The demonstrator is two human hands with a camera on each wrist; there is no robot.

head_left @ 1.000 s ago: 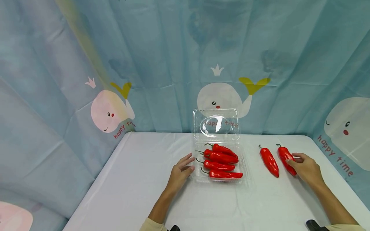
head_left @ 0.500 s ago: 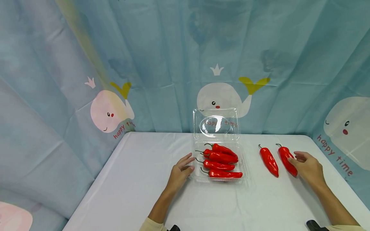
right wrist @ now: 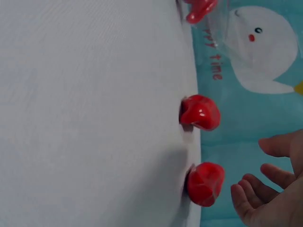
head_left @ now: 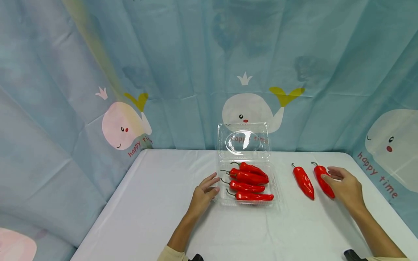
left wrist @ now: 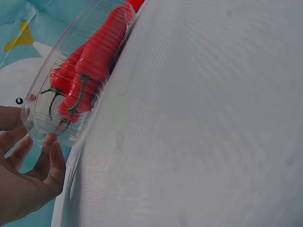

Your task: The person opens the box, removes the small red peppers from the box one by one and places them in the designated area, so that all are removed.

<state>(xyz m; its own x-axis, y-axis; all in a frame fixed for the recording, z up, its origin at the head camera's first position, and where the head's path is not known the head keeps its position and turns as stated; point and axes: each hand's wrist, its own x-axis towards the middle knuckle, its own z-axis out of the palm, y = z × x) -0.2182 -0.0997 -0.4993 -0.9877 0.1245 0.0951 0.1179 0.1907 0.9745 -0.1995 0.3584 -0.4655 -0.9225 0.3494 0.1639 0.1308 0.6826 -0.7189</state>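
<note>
A clear plastic clamshell box [head_left: 277, 188] stands with its lid raised, and several red peppers [head_left: 249, 196] with green stems lie inside. At the box's left side is my left hand [head_left: 200, 199], its fingers loosely bent and its fingertips at the box wall in the left wrist view. Two more red peppers lie on the table to the right of the box: the nearer pepper [head_left: 303, 182] and the far-right pepper [head_left: 321, 177]. My right hand [head_left: 347, 188] hovers just over the far-right pepper. In the right wrist view, a gap separates its spread fingers [right wrist: 241, 201] from that pepper.
A white cloth covers the table [head_left: 147, 217]. Behind it and at both sides hangs a blue curtain [head_left: 183, 72] with whale prints. The raised lid [head_left: 245, 141] stands up at the back of the box, close to the curtain.
My right hand has shifted slightly and now sits a little higher above the far-right pepper. My left hand, the box and its peppers look the same.
</note>
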